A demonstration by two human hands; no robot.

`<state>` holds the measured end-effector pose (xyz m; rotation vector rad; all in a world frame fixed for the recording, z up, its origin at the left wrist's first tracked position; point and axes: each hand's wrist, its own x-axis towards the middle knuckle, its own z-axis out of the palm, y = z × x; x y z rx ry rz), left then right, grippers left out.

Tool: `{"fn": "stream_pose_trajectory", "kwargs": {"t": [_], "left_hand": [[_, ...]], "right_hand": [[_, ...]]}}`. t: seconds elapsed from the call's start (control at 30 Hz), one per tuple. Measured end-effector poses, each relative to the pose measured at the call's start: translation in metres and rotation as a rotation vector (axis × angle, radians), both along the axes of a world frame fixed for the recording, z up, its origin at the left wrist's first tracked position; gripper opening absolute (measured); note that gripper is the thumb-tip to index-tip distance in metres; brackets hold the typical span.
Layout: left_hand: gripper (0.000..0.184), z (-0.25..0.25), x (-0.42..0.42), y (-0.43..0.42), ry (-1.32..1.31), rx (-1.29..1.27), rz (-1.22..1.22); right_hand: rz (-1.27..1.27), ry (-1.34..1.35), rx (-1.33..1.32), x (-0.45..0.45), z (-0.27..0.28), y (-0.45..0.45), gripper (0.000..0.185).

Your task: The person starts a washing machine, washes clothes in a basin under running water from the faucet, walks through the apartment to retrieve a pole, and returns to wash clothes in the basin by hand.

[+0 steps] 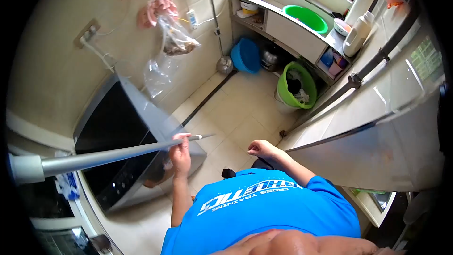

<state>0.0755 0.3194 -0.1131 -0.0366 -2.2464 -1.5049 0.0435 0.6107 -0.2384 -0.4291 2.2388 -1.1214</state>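
Observation:
My left hand [180, 155] is wrapped around a long grey pole [108, 156], close to its thin end. The pole runs from the left edge of the view across the front of a grey machine with a dark glossy top [111, 118]. Its thick white end [27, 168] is nearest the camera, and whatever lies beyond that is out of view. In front of my blue shirt, my right hand [262, 148] is held with its fingers curled in, and I see nothing in it. A dark strap hangs just below that wrist.
A sink counter at the far end bears a green basin [306, 18] and a beige bottle [357, 33]. On the floor beneath stand a blue basin [246, 55] and a green bucket [284, 85] with cloth. Plastic bags [177, 38] hang on the left wall.

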Motion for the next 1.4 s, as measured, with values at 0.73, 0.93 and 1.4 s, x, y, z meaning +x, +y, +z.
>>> {"fn": "stream_pose_trajectory", "kwargs": {"t": [0.73,0.93,1.4], "left_hand": [[0.012,-0.02,-0.313,-0.047,-0.128,0.137,0.372],[0.011,-0.058,-0.396,-0.097,-0.083,0.035,0.446],[0.017,-0.185,-0.507,-0.234,-0.351,-0.001,0.805]], "right_hand": [[-0.499,0.309,0.188,-0.262,-0.139,0.169,0.022],[-0.696,-0.265,0.176,-0.199,-0.135,0.189,0.024],[-0.812,-0.162,0.296,-0.191,-0.178,0.166,0.021]]}}
